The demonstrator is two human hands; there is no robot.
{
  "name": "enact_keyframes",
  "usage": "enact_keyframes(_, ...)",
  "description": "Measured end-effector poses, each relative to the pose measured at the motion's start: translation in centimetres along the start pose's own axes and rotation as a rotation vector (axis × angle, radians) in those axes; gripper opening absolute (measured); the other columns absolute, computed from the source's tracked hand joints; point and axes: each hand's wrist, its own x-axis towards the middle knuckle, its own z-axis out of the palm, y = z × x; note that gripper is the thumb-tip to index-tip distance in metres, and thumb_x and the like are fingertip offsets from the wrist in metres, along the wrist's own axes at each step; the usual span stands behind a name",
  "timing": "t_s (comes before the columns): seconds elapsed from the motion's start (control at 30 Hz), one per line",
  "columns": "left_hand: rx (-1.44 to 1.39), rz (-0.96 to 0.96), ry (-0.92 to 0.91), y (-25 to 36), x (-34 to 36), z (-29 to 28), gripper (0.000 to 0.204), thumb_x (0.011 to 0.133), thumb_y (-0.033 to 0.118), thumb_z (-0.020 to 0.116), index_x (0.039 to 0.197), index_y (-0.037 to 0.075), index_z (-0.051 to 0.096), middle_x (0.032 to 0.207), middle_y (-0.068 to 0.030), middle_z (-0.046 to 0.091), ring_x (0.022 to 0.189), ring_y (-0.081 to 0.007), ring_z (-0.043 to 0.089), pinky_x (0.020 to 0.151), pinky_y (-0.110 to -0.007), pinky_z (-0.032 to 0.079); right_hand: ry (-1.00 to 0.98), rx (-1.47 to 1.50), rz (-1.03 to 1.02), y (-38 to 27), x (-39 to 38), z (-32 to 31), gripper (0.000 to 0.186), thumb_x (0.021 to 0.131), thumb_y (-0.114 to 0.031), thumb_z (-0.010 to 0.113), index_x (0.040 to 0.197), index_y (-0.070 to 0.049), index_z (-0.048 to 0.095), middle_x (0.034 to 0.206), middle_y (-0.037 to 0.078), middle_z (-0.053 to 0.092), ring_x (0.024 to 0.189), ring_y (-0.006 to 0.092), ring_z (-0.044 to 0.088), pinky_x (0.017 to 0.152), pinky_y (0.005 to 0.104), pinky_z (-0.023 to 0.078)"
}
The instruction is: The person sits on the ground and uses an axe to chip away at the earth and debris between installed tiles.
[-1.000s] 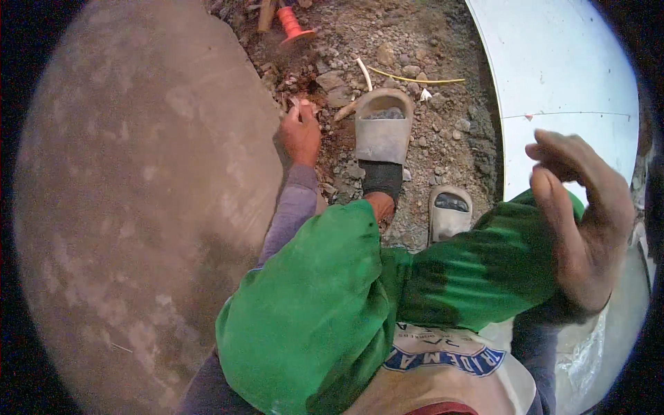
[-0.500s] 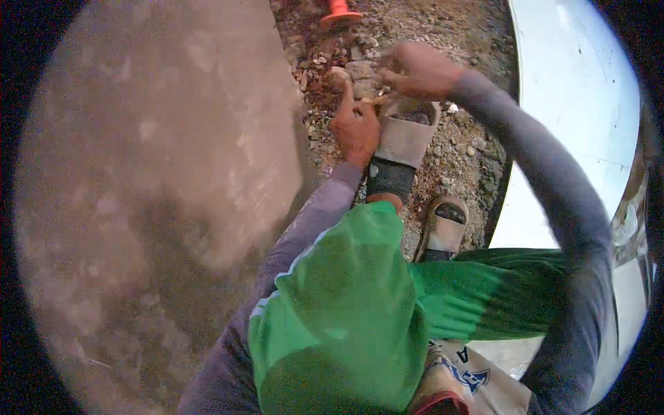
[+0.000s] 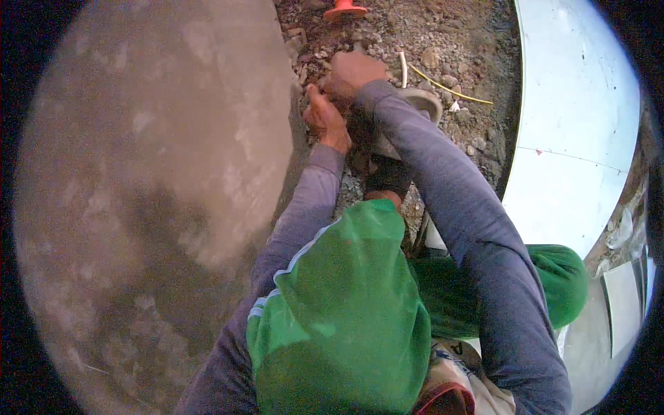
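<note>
My left hand [image 3: 325,119] is closed, its fingers curled low over the gravel beside the concrete slab. Just above it and to its right, my right hand [image 3: 355,71] is bent over with its fingers pointing toward the left hand. The two hands nearly meet, and whatever lies between their fingers is hidden. Right of my right hand lie a short white strip [image 3: 403,69] and a thin yellow wire [image 3: 453,91] on the stones. My right forearm partly covers a beige slipper [image 3: 427,102] on my foot.
A smooth grey concrete slab [image 3: 159,173] fills the left side, its edge close to my left arm. An orange flared plastic piece [image 3: 345,12] stands at the far end of the gravel strip [image 3: 477,55]. Along the right runs a pale sheet panel [image 3: 574,124].
My right hand has swung left and come close to my left hand. The left hand has shifted slightly left. The white strip and yellow wire now show on the gravel.
</note>
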Motion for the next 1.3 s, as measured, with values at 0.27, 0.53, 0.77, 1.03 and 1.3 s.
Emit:
enact_keyframes(0.27,-0.025,-0.366,-0.319,0.3,5.5,-1.9,0.054,0.094,0.052,0.054,0.125,0.008,0.061,0.137,-0.0068,0.057,0.118,-0.0227,0.055,0.098,-0.044,0.044,0.107,0.332,0.152,2.1,0.7,4.7,0.044,0.084,-0.041,0.068,0.103,-0.001,0.073,0.106,0.026,0.071,0.100,0.0426,0.069,0.089,0.0515,0.055)
enact_keyframes(0.53,0.048,-0.595,-0.361,3.4,7.3,-2.8,0.034,0.093,0.034,0.057,0.118,0.013,0.066,0.127,-0.0086,0.064,0.113,-0.0245,0.060,0.097,-0.039,0.045,0.262,0.368,0.166,-1.1,-2.4,4.6,0.046,0.085,-0.039,0.062,0.077,0.006,0.070,0.086,0.030,0.069,0.085,0.0479,0.068,0.079,0.0552,0.054)
enact_keyframes(0.77,0.797,0.942,-0.598,0.9,6.8,-7.1,0.034,0.094,0.033,0.052,0.103,0.007,0.072,0.097,-0.0052,0.070,0.089,-0.0176,0.063,0.083,-0.033,0.048,0.280,0.453,0.123,0.2,-2.2,6.3,0.041,0.083,-0.036,0.063,0.077,0.004,0.070,0.080,0.032,0.066,0.076,0.0489,0.066,0.073,0.0571,0.052)
enact_keyframes(1.03,0.450,0.218,-0.509,0.5,1.5,-3.7,0.032,0.095,0.027,0.050,0.107,0.005,0.069,0.109,-0.0042,0.068,0.095,-0.0173,0.063,0.082,-0.035,0.051,0.343,0.386,0.109,2.7,-3.3,6.5,0.039,0.085,-0.034,0.062,0.076,0.004,0.071,0.078,0.031,0.065,0.075,0.0492,0.066,0.072,0.0580,0.051)
enact_keyframes(1.3,0.103,-0.228,-0.295,2.4,0.8,-4.3,0.024,0.095,0.022,0.053,0.103,0.005,0.069,0.105,-0.0039,0.068,0.095,-0.0149,0.064,0.080,-0.035,0.053,0.179,0.370,-0.012,-0.2,-6.3,2.2,0.045,0.090,-0.039,0.060,0.076,0.002,0.071,0.080,0.030,0.067,0.075,0.0465,0.067,0.070,0.0563,0.052)
